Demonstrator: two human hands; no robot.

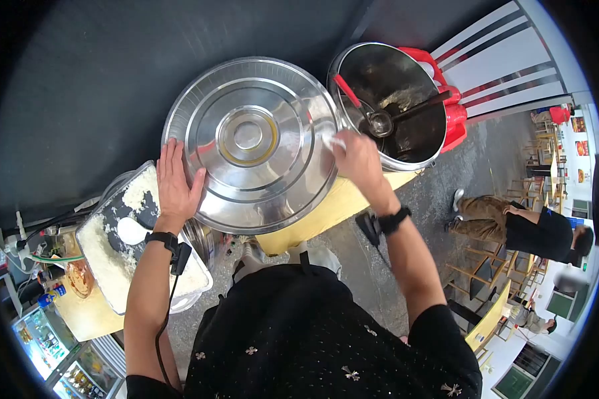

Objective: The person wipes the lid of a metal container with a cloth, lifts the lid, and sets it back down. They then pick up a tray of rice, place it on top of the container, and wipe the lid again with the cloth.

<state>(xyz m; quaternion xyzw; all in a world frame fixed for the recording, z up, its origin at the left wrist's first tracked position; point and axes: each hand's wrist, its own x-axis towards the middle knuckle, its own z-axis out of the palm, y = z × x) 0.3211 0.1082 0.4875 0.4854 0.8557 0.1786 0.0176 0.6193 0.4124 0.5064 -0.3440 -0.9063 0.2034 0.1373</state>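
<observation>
A large round stainless steel lid with ringed ridges fills the space ahead of me. My left hand lies on its left rim, fingers stretched out and thumb apart. At the right rim, my right hand is closed on a small white cloth, which is pressed against the metal; most of it is hidden under the fingers. Just beyond that hand stands an open steel pot with dark liquid inside. Resting in it are a red-handled ladle and a dark-handled utensil.
To the left, a tray holds white, rice-like food and a white scoop. A yellow tabletop shows under the lid. Red containers stand behind the pot. Farther right, a person stands among wooden chairs. A dark wall runs ahead.
</observation>
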